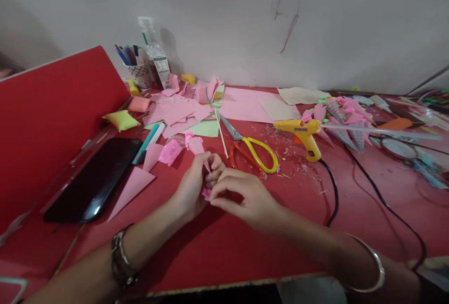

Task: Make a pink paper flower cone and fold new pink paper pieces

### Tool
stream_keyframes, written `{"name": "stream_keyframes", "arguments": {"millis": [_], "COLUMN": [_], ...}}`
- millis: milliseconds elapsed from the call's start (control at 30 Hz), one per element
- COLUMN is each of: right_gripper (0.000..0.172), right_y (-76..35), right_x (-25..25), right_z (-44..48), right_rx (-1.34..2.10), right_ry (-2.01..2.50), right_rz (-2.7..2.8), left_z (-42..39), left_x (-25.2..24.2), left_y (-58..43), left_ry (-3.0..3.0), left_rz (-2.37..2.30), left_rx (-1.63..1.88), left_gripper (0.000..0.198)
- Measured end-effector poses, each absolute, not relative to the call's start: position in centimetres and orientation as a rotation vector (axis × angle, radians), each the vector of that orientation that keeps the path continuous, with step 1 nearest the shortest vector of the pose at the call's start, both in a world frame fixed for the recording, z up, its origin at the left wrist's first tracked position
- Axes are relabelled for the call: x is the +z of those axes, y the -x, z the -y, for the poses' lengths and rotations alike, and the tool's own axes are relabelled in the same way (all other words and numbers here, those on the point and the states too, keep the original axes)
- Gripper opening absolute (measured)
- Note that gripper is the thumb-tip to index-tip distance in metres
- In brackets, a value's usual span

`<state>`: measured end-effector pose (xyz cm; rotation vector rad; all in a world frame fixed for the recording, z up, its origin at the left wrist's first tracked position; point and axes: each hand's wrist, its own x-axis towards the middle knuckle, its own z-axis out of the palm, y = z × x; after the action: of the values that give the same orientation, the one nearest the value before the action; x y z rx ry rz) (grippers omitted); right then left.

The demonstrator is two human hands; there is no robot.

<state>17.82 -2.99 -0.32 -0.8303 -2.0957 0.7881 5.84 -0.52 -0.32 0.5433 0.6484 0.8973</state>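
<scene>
My left hand and my right hand meet at the middle of the red table. Both are closed in a pinch on a small pink paper piece, of which only a bit shows between the fingers. A pink paper cone lies just beyond my left fingers. Scissors with yellow and orange handles lie a little past my right hand. A yellow glue gun stands further right, its black cord trailing toward the table's front edge.
A black phone and a pink paper cone lie at the left beside a red panel. Pink paper scraps, a pen cup and a bottle stand at the back. Several finished paper cones lie right.
</scene>
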Motion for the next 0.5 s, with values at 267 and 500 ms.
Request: {"name": "stream_keyframes", "arguments": {"millis": [267, 500], "right_gripper": [0.004, 0.008], "right_y": [-18.5, -18.4], "right_x": [-0.1, -0.3], "right_z": [1.8, 2.4], "right_rx": [1.33, 0.877], "right_ry": [0.933, 0.904], "right_rz": [1.377, 1.862], "left_z": [0.3, 0.4], "left_x": [-0.5, -0.5], "left_y": [-5.6, -5.7], "left_ry": [-0.563, -0.544], "left_rz": [-0.588, -0.614], "left_rx": [0.883, 0.954], "left_gripper": [0.032, 0.031]}}
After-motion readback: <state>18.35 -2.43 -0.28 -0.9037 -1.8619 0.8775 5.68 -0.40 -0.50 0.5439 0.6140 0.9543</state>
